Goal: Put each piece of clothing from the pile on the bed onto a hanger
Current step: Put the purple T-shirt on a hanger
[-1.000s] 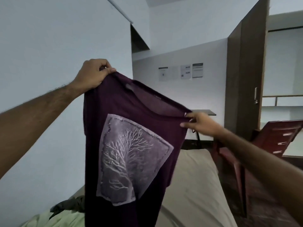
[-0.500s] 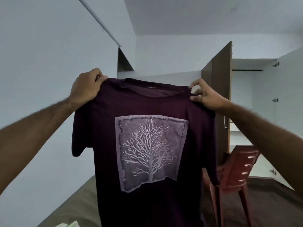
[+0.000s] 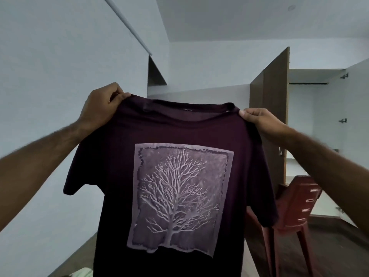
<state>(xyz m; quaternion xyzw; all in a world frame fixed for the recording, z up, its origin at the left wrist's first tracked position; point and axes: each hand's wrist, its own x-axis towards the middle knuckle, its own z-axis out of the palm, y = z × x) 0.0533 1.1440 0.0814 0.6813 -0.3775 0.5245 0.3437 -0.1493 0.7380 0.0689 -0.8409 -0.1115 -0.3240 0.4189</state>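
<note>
Since half a second ago I've kept the maroon T-shirt (image 3: 179, 176) spread level, slightly nearer. My left hand (image 3: 99, 108) and right hand (image 3: 259, 120) each pinch a shoulder. Red plastic chair (image 3: 295, 206) sits just behind its right hem; wall left.

A red chair (image 3: 299, 204) stands at the right on a dark floor (image 3: 329, 252). Behind it a wardrobe (image 3: 311, 124) stands open, its brown door (image 3: 276, 116) swung out. Pale walls (image 3: 50, 76) meet a white ceiling (image 3: 239, 21).
</note>
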